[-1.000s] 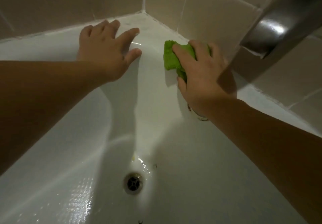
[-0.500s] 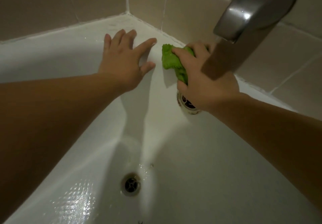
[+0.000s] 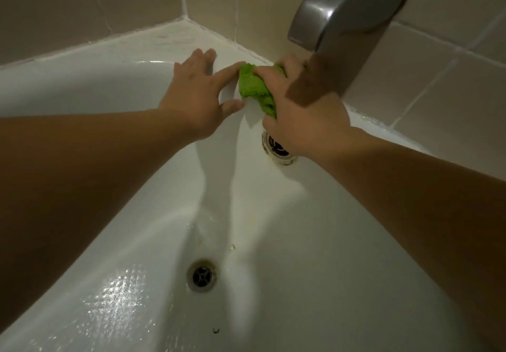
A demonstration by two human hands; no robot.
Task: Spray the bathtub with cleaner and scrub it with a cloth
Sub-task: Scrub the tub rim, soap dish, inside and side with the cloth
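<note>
Since a second ago: left hand [image 3: 197,97] has slid right along the tub's end wall toward the far corner, and its forefinger now touches the cloth [image 3: 256,88], where a clear gap lay before. Fingers straight and spread, palm flat on the white wall of the bathtub [image 3: 82,83], holding nothing. Right hand [image 3: 298,116] still bunches the green cloth, fingers and thumb curled round it, pressing it to the end wall just under the rim near the corner. View has shifted: the grey metal spout [image 3: 347,17] now hangs further left, and its dark shadow covers the right hand's knuckles, hiding part of the grip. The round overflow plate [image 3: 278,149], hidden under the wrist a second ago, shows just below the right hand, part covered by it. Floor drain [image 3: 201,275] sits low in the tub bottom, wet sheen to its left; small dark speck near the bottom edge. Beige wall tiles [image 3: 109,1] meet the tub rim at the corner.
</note>
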